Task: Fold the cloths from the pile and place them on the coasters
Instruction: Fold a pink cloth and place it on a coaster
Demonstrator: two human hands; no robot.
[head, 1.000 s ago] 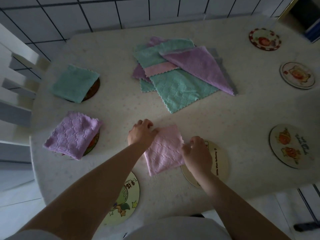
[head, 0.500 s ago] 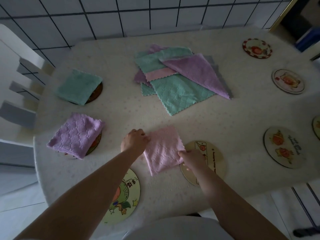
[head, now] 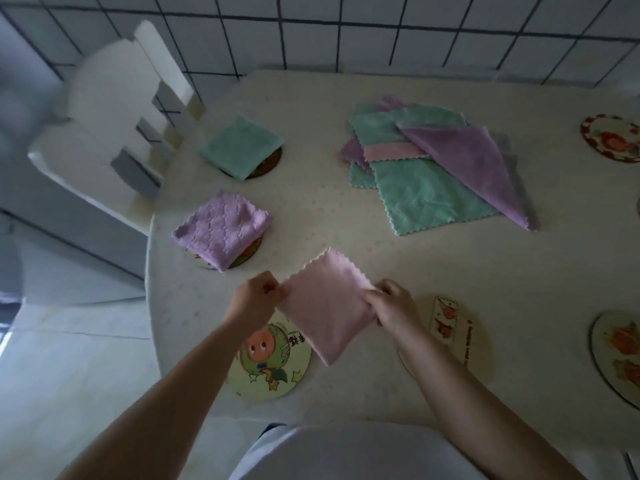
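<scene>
The near middle of the counter (head: 346, 237) is being taken up by the left hand (head: 254, 301) and right hand (head: 393, 308), with the folded pink cloth (head: 327, 306) being held between them. A bare lane is being left open from there toward 12 o'clock. At 1 o'clock, passage is being blocked by the pile of cloths (head: 433, 168). At 10 and 11 o'clock, two coasters are being covered by the purple folded cloth (head: 223, 228) and the green folded cloth (head: 242, 147). At 7 o'clock, the cartoon coaster (head: 266, 368) is being partly overlapped by the pink cloth.
</scene>
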